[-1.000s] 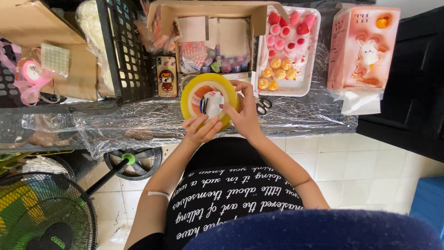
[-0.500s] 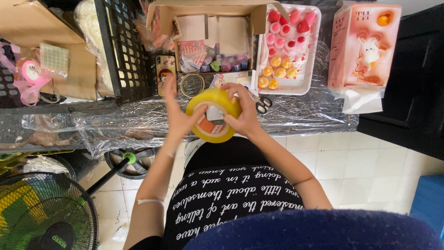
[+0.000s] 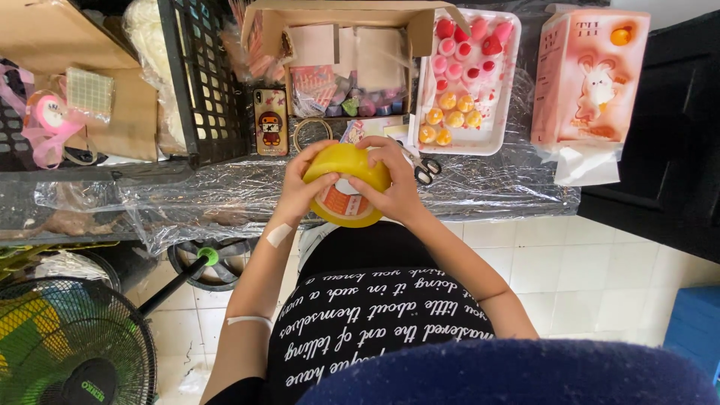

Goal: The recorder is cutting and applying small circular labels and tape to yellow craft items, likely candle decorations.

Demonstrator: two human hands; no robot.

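Between the two hands, just over the near edge of the table, sat a yellow tape roll, lifted off the surface and tilted so its open core faced down toward the person. The left hand wrapped the roll's left side, fingers curled over the top of the band. The right hand closed on the right side, with fingertips pressed on the upper rim; it may have been picking at the tape's end, though the view was too coarse to be sure. Both hands were equally close, each clasping the roll and nothing else.

Just beyond the right hand lay scissors, and a thin ring lay beyond the roll, beside a phone. Farther off, an open cardboard box held paper packets and small coloured pieces. To its right a white tray held rows of red, pink and orange sweets-like items. A pink carton stood at far right, and a black crate at left.
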